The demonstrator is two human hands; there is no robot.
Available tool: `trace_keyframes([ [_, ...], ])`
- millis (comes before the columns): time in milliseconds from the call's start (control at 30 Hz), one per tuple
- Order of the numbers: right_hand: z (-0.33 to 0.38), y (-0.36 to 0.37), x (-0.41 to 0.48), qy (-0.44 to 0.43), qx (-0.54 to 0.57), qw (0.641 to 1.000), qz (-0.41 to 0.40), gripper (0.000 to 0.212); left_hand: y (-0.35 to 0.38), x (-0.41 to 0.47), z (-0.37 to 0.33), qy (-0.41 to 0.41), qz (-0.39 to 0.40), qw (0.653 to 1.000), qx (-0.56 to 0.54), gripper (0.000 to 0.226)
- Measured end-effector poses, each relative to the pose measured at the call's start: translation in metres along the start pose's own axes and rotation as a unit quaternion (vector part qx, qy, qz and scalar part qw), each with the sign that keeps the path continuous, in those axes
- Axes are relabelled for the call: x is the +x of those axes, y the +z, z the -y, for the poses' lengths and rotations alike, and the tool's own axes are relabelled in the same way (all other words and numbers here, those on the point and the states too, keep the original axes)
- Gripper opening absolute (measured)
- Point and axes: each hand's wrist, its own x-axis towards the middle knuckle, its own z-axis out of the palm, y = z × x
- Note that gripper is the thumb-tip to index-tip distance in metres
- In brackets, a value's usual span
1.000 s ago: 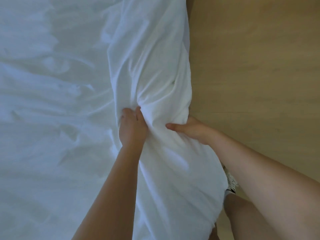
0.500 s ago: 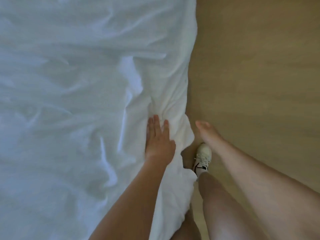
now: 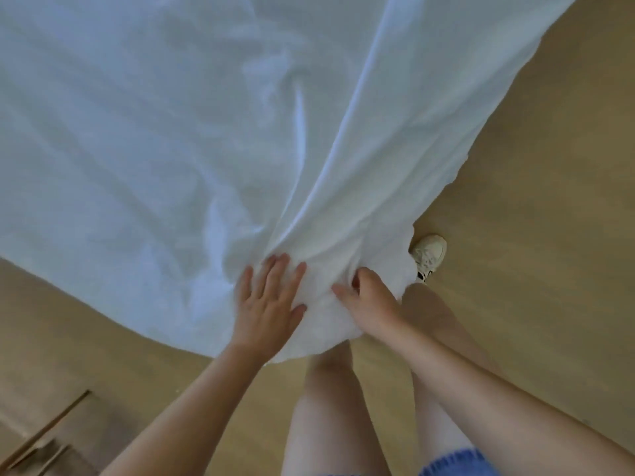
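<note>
- At the near left, a brown cardboard thing [image 3: 44, 438] lies on the floor [image 3: 532, 269]. If the person steps back that way, a foot could bump into it.
- The white sheet [image 3: 171, 132] spreads from the far left to the far right. Its corner comes to the near middle, under both hands. It has many soft folds. I think a hard pull could drag the whole sheet sideways and make more wrinkles.
- The left hand [image 3: 268, 304] lies flat on the sheet corner. Its fingers [image 3: 275, 276] are straight and spread, and they hold nothing; they only press down. A flat hand can slip on smooth cloth, so the corner could slide out from under it.
- The right hand [image 3: 369, 304] is just beside the left one. Its fingers are curled into a bunch of the sheet and hold it. The bunch looks small, so it could pop out of the hand. A tug here could also make the long fold that runs far away even deeper.
- The sheet edge hangs close to the legs [image 3: 330, 407] and the white shoe [image 3: 429, 255] on the right. A foot could step on the edge, and then the person might trip or dirty the cloth.
</note>
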Motion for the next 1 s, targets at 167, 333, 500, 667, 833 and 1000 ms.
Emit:
trace_keyframes([
  [167, 0.02, 0.05, -0.017, -0.028, -0.181, 0.983, -0.022, 0.02, 0.02, -0.023, 0.019, -0.033, -0.053, 0.993, -0.097, 0.037],
  [333, 0.04, 0.115, -0.056, -0.026, -0.249, 0.965, -0.074, 0.015, 0.038, -0.074, 0.052, 0.061, -0.085, 0.969, -0.222, 0.029],
  [500, 0.077, 0.206, -0.1, -0.008, -0.35, 0.936, 0.027, 0.011, 0.081, -0.207, 0.14, -0.104, 0.174, 0.918, -0.341, 0.03],
  [667, 0.139, 0.293, -0.115, -0.06, -0.41, 0.907, 0.072, 0.013, 0.113, -0.304, 0.238, -0.24, 0.225, 0.867, -0.375, 0.032],
  [833, 0.214, 0.354, -0.105, -0.135, -0.462, 0.87, 0.103, 0.014, 0.113, -0.33, 0.303, -0.361, 0.139, 0.758, -0.524, 0.015],
  [1000, 0.302, 0.396, -0.062, -0.164, -0.492, 0.847, 0.12, 0.017, 0.107, -0.34, 0.369, -0.421, 0.09, 0.605, -0.669, 0.016],
])
